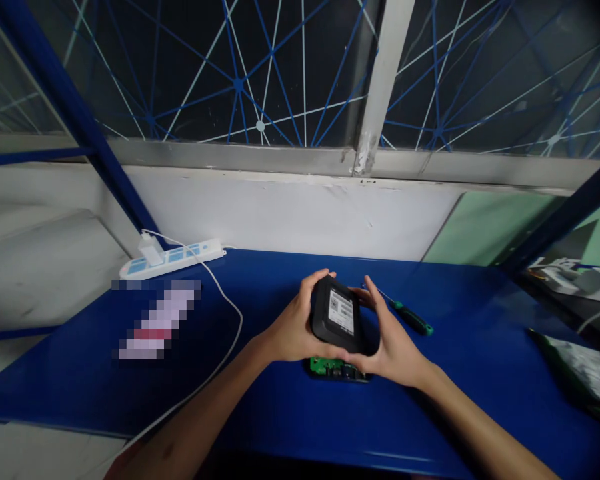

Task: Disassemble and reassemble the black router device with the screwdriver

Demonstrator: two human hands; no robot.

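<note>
Between my two hands is a black plastic cover (321, 317) with a white printed label on its upper face. My left hand (295, 323) grips its left side, thumb along the near edge. On the other side my right hand (395, 343) holds it too, thumb at the near right corner and fingers behind the far right edge. Just below the cover, a green circuit board (325, 365) in a black lower shell shows in part; the rest is hidden by the cover and hands. A screwdriver (413, 318) with a green and black handle lies right of my right hand.
A white power strip (180, 259) with a plugged-in adapter (151, 248) stands at the back left of the blue table (260, 420). Its white cable (237, 327) runs past my left arm. A pixelated item (160, 323) lies left; a silvery bag (585, 370) lies right.
</note>
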